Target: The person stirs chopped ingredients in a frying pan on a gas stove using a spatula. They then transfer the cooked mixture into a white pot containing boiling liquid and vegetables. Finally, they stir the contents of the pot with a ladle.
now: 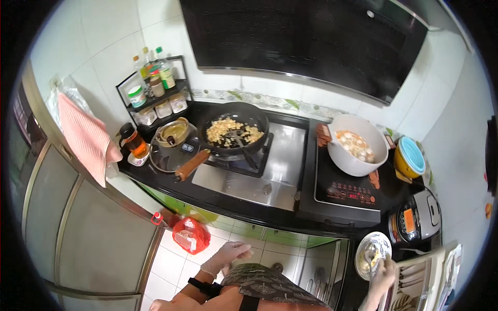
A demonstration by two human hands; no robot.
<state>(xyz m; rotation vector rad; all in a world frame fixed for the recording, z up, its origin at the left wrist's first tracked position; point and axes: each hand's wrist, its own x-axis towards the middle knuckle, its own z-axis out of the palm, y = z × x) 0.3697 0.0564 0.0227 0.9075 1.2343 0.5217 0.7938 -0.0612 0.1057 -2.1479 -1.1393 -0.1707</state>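
My left hand (232, 253), in a thin clear glove, hangs in front of my waist with loosely bent fingers and nothing visible in it. At the lower right, my gloved right hand (383, 272) is at the near right rim of a white patterned dish (382, 244). A metal spoon (369, 256) rests in the dish with some yellowish food. Whether my fingers grip the rim or only touch it cannot be made out. On the gas hob, a black wok (255, 116) contains browned, crumbled food (223, 130) and a dark spatula (245, 149).
A white pot (356, 165) of soup with pale balls stands on the induction cooker (330, 190). The rice cooker (428, 217) is beyond the dish. The wok's wooden handle (192, 165) points toward me, beside a glass lid (161, 155). A red bag (192, 237) lies on the floor.
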